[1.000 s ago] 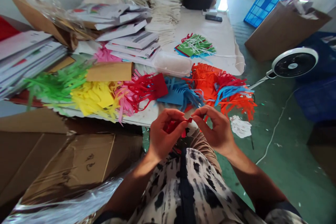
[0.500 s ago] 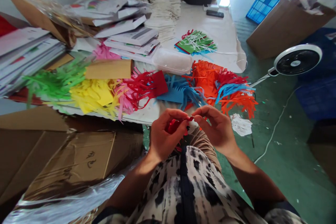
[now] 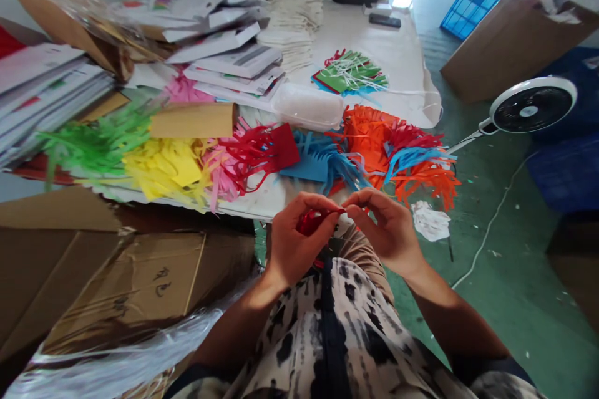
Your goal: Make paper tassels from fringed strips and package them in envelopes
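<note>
My left hand [image 3: 294, 240] curls round a small red fringed paper piece [image 3: 309, 222] just below the table's front edge. My right hand [image 3: 386, 230] pinches the same red paper at its tip, thumb and forefinger meeting the left fingertips. Both hands hover over my lap. On the table [image 3: 374, 43] just beyond lie fringed paper cut-outs in a row: green [image 3: 93, 143], yellow [image 3: 163, 171], pink and red [image 3: 259, 153], blue [image 3: 322, 162] and orange [image 3: 397, 149].
Stacks of printed booklets [image 3: 224, 56] and white paper bundles [image 3: 294, 6] fill the table's left and back. A clear plastic box [image 3: 306, 109] sits mid-table. Cardboard boxes [image 3: 116, 274] stand at my left. A white floor fan [image 3: 531, 106] and cable are on the green floor at right.
My fingertips have drawn closer together on the red paper, so less of it shows between them. The view has tilted slightly; the table items stay put.
</note>
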A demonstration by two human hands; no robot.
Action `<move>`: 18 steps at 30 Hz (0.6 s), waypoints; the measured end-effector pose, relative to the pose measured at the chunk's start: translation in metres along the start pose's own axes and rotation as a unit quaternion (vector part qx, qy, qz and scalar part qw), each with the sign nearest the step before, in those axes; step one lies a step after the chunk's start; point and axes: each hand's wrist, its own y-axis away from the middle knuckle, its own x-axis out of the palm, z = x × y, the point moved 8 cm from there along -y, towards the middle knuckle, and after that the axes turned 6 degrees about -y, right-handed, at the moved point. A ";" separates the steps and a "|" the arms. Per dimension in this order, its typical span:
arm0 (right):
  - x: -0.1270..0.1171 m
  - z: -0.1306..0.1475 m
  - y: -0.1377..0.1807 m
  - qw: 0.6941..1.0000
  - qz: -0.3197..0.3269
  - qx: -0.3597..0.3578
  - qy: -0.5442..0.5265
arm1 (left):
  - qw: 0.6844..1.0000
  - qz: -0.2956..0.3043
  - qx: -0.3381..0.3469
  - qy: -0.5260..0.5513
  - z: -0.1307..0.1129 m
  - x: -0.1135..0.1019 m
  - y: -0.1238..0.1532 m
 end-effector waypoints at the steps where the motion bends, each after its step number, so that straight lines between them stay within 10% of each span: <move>1: 0.000 -0.001 0.000 1.000 0.000 0.001 -0.001 | 1.000 0.002 0.005 -0.002 0.000 0.000 0.000; 18: 0.000 0.017 0.002 0.986 -0.047 -0.097 0.123 | 0.998 0.020 -0.018 0.062 0.007 0.008 -0.002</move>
